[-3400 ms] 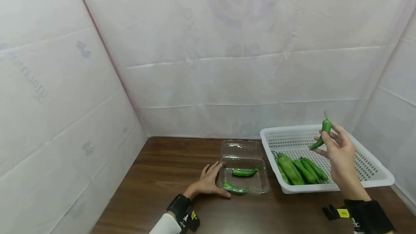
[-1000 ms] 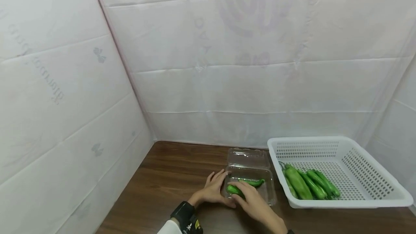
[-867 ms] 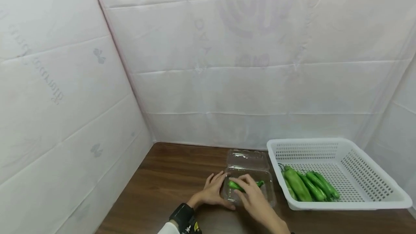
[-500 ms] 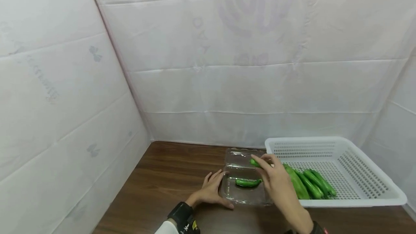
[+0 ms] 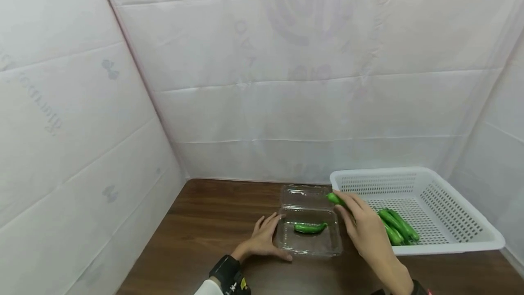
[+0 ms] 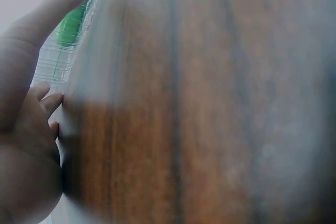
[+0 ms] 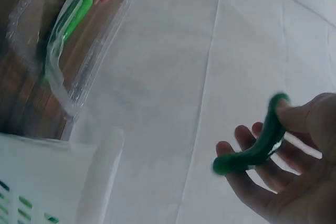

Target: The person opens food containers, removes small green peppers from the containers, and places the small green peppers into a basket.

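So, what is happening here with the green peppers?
A person is working at a wooden table. The right hand pinches a small green pepper in the air, between a clear plastic box and a white basket. The left hand rests against the left side of the box. The box is open and one pepper lies inside it. More green peppers lie in the basket.
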Tool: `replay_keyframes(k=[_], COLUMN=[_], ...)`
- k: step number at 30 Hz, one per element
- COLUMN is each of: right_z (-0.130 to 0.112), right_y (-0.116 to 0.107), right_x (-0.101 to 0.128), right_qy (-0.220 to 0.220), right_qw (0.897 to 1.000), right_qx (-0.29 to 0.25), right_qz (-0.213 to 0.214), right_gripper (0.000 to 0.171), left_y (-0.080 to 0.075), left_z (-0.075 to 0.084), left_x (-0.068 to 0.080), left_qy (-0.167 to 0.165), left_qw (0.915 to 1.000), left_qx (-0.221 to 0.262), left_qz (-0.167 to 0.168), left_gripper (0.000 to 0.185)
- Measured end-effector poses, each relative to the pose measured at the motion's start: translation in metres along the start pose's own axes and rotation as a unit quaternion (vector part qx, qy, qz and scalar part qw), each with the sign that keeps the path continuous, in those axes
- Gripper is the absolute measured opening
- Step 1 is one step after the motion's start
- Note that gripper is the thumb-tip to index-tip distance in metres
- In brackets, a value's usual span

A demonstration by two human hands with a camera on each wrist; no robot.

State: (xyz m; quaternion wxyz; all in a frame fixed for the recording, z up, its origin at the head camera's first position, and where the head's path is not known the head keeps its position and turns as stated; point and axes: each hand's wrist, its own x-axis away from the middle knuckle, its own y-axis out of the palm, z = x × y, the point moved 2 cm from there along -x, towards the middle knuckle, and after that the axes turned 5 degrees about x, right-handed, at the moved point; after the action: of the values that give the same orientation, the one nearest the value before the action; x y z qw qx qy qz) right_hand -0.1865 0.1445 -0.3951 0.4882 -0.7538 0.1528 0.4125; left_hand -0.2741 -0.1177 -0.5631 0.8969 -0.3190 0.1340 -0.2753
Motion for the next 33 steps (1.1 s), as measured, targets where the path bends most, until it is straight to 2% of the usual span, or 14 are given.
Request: replay_keyframes(k=[2, 7, 13, 18, 22, 27, 33], right_z=[0.004, 0.024, 0.056, 0.079, 0.090, 0.091, 0.089], right_y=[0.000, -0.008, -0.023, -0.037, -0.046, -0.052, -0.058], right_x=[0.001, 0.018, 0.032, 0.041, 0.045, 0.045, 0.037], right_qy=[0.019, 0.079, 0.165, 0.205, 0.212, 0.180, 0.157], right_qw=[1.000, 0.996, 0.984, 0.976, 0.976, 0.983, 0.984], right_qx=[0.002, 0.020, 0.022, 0.014, 0.013, 0.030, 0.020], right_qz=[-0.006, -0.037, -0.063, -0.071, -0.046, 0.015, 0.082], right_gripper=[0.039, 0.030, 0.034, 0.040, 0.042, 0.044, 0.047], left_y=[-0.002, 0.003, 0.000, 0.000, 0.001, 0.002, -0.001], left_z=[0.002, 0.006, 0.007, -0.002, -0.008, -0.006, 0.001], left_x=[0.000, 0.000, -0.001, -0.002, -0.002, -0.001, 0.002], left_qy=[0.003, -0.026, -0.024, -0.022, -0.017, -0.021, -0.013], left_qw=[1.0000, 0.9995, 0.9996, 0.9997, 0.9996, 0.9996, 0.9998], left_qx=[-0.004, -0.004, -0.012, 0.011, 0.022, 0.019, 0.015], left_qz=[-0.001, -0.020, -0.008, -0.007, -0.001, -0.002, -0.005], left_gripper=[0.119, 0.118, 0.118, 0.117, 0.118, 0.118, 0.119])
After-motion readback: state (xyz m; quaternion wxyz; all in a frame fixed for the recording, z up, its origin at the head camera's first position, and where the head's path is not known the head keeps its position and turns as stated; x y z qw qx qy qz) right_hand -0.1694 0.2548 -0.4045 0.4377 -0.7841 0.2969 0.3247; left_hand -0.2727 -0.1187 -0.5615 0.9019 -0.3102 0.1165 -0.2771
